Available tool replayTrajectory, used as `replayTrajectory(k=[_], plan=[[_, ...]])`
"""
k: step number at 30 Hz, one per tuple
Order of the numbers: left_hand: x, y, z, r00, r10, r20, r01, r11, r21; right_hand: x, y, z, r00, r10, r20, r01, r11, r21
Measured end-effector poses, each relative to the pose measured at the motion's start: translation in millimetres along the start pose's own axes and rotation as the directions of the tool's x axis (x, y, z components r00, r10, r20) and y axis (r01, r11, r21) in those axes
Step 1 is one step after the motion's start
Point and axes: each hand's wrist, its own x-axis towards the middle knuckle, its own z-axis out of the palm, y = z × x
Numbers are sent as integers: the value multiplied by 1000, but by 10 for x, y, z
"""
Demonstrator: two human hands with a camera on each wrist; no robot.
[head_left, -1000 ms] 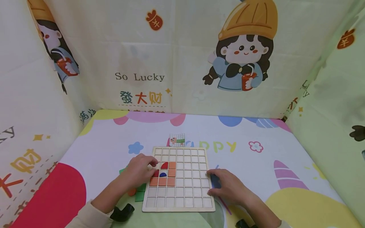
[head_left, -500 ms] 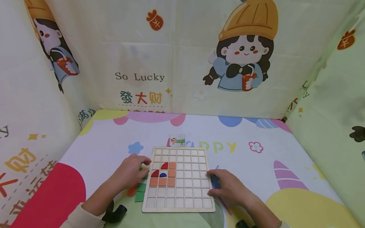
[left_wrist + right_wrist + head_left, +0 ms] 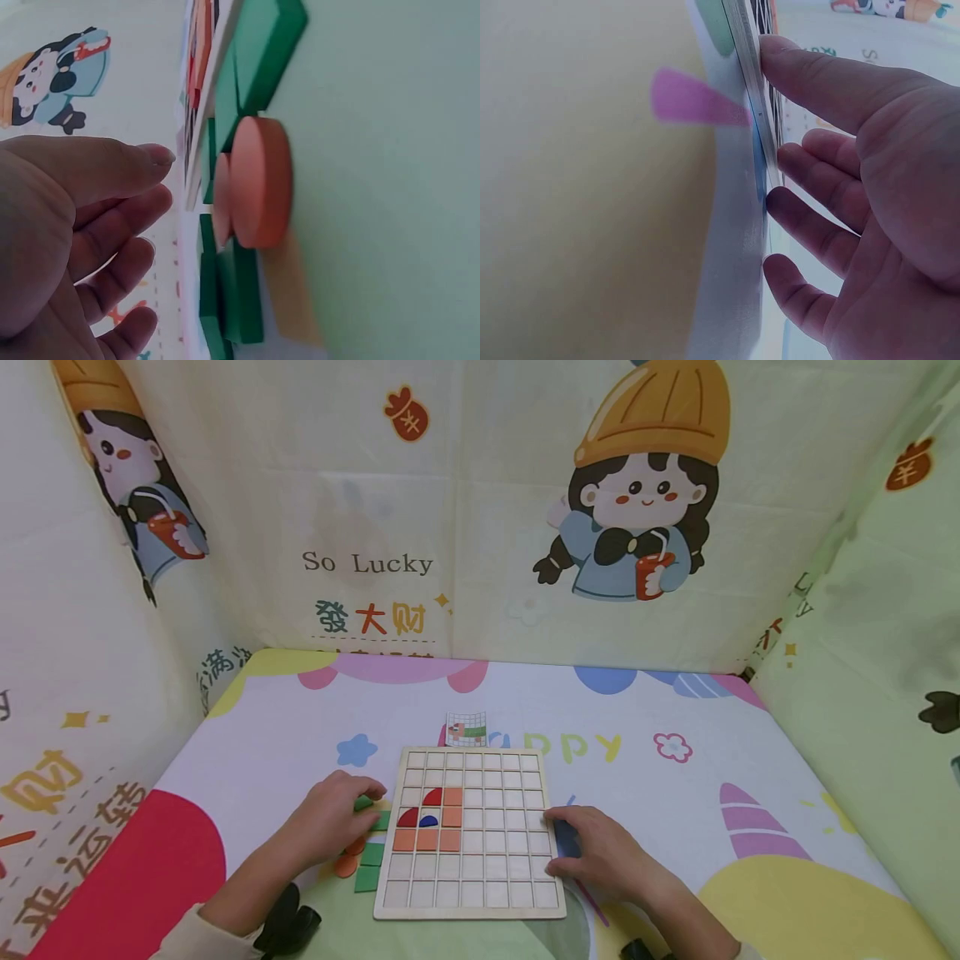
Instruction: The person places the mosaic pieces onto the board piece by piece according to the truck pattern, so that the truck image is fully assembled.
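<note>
A wooden grid board (image 3: 468, 913) lies in the middle of the head view. Several orange squares (image 3: 427, 839), two red rounded pieces (image 3: 432, 797) and a blue half-round piece (image 3: 428, 821) sit in its left cells. My left hand (image 3: 330, 814) hovers left of the board over loose pieces, thumb and fingers apart with nothing between them. Beneath it are green squares (image 3: 367, 879) and orange discs (image 3: 262, 184), partly hidden by the hand in the head view. My right hand (image 3: 600, 847) touches the board's right edge with its thumb and fingertips.
A small printed card (image 3: 467, 729) with a coloured grid picture stands just behind the board. The patterned tablecloth (image 3: 645, 793) covers the table, and printed cloth walls (image 3: 480, 510) enclose it at the back and sides.
My left hand has drawn back leftward from the board's red pieces to the loose pieces beside it, uncovering the left red piece. My right hand and the board have stayed put.
</note>
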Motion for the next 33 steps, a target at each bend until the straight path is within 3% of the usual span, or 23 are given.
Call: replayTrajectory(k=[33], plan=[[-3, -82, 106, 999, 43, 15, -43, 999, 2, 30, 16, 39, 1000, 0, -9, 0, 1000, 2]])
